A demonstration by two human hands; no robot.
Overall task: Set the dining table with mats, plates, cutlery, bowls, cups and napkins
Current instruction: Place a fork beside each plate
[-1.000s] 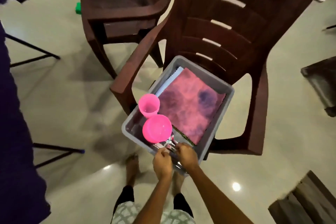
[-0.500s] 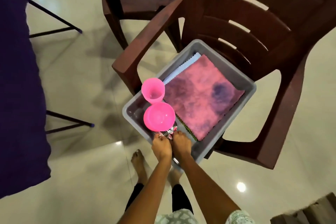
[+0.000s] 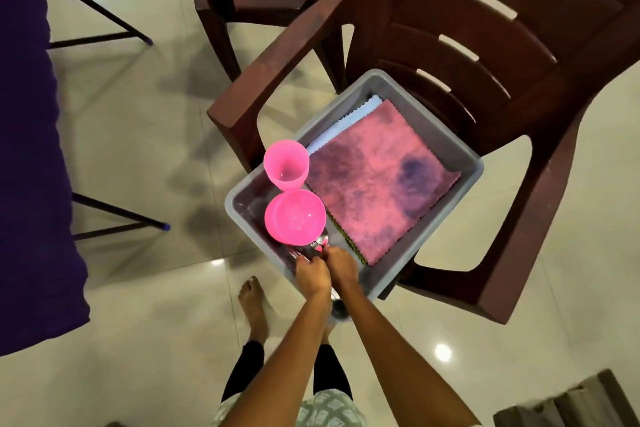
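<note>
**Both hands at the cutlery in the near corner of the tub**

The grey tub (image 3: 467,163) sat on the seat of a brown plastic chair (image 3: 519,80). The cutlery (image 3: 311,248) lay in its near corner, just past the fingertips and partly under the rim of the pink bowl (image 3: 295,217), with the pink cup (image 3: 286,164) beyond. Its long axis seemed to run towards the person, though blur hid the details. The left hand (image 3: 311,276) and right hand (image 3: 341,269) were side by side, equally near, fingers curled down onto the metal; whether they had pinched it could not be told. The pink mat (image 3: 381,191) filled the tub's right side. Lifting would likely mean drawing the pieces back from beneath the bowl.
</note>
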